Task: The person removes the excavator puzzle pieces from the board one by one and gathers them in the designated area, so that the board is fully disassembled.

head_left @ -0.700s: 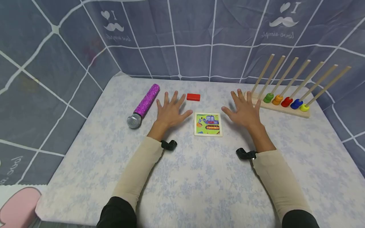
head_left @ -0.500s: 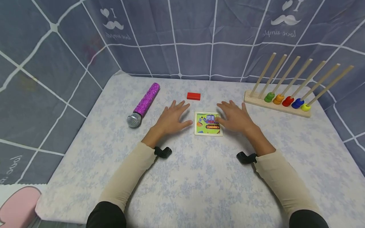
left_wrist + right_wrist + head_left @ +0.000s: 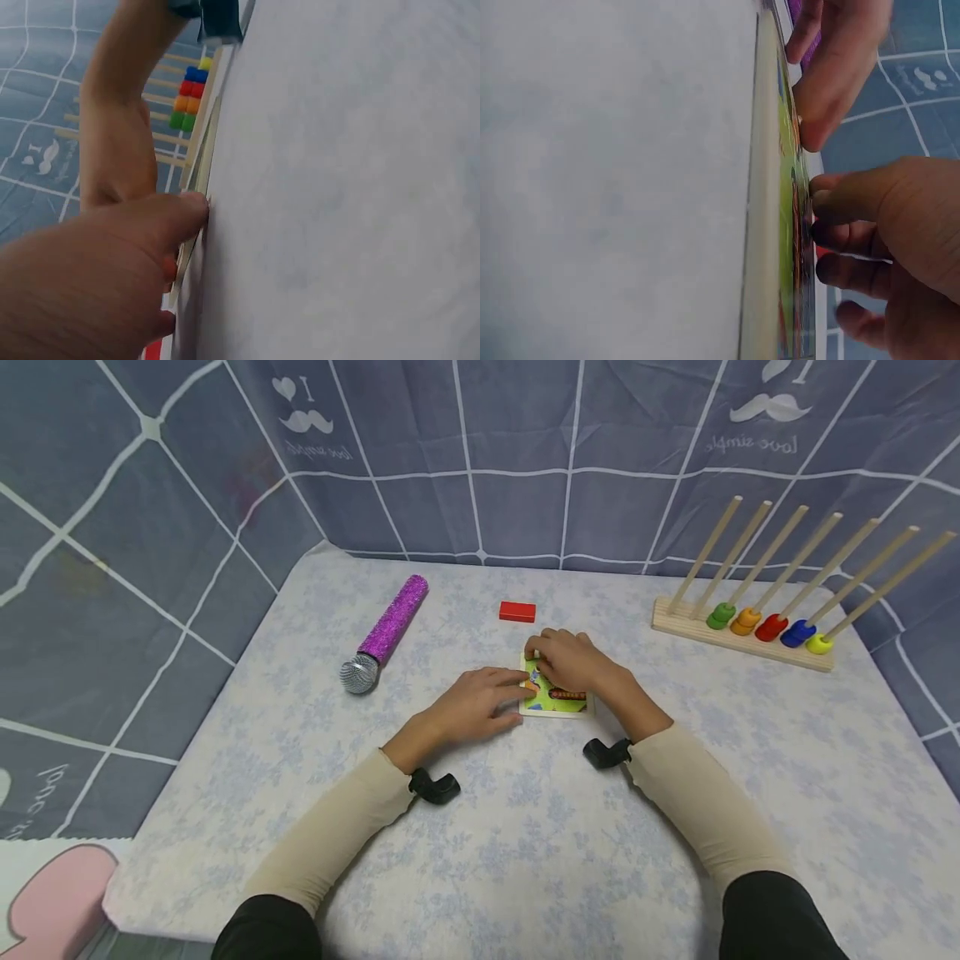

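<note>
A small square picture puzzle (image 3: 558,703) in a pale wooden frame lies on the table between both hands, showing part of an excavator on green. My left hand (image 3: 474,703) reaches its left side, fingers fairly straight with their tips over the frame's edge; the thumb lies lower, near the bottom left corner. My right hand (image 3: 573,662) is over the puzzle's upper part with bent fingers and hides the excavator's cab. In the right wrist view, spread fingertips (image 3: 826,266) of the right hand meet the picture's face. No lifted piece shows between them.
A red block (image 3: 517,612) lies just behind the puzzle. To the left is a purple glitter microphone (image 3: 392,625) with a silver head. A wooden peg rack (image 3: 738,643) with coloured beads stands at the back right, near the tiled-pattern curtain (image 3: 517,510).
Both hands have come in from either side onto the puzzle. The right moved left across its top with fingers bending; the left moved right and nearer to its edge.
</note>
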A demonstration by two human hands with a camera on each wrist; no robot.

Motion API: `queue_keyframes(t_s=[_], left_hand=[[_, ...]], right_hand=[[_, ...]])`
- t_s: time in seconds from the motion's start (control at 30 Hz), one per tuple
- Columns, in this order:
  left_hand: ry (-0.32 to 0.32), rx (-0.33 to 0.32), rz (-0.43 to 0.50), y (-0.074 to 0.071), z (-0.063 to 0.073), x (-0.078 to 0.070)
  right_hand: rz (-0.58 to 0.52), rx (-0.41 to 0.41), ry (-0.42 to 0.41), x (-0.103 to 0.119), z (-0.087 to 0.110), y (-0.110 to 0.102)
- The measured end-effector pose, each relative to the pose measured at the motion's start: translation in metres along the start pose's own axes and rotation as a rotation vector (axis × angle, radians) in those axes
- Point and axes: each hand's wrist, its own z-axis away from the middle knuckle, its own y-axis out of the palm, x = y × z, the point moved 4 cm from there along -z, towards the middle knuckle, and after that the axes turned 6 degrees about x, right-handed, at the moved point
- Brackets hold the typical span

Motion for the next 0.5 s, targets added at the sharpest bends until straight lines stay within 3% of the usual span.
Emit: queue_keyframes(t_s=[0.23,0.5], left_hand=[[-0.028,0.015,-0.065,0.0032,-0.0024,-0.0021],[-0.041,0.004,-0.067,0.003,-0.0015,-0.0014]], right_hand=[[-0.114,0.074,-0.027,-0.0021,-0.0079,0.0006],[-0.136,0.085,-0.05,-0.0057,-0.0115,0.0024]])
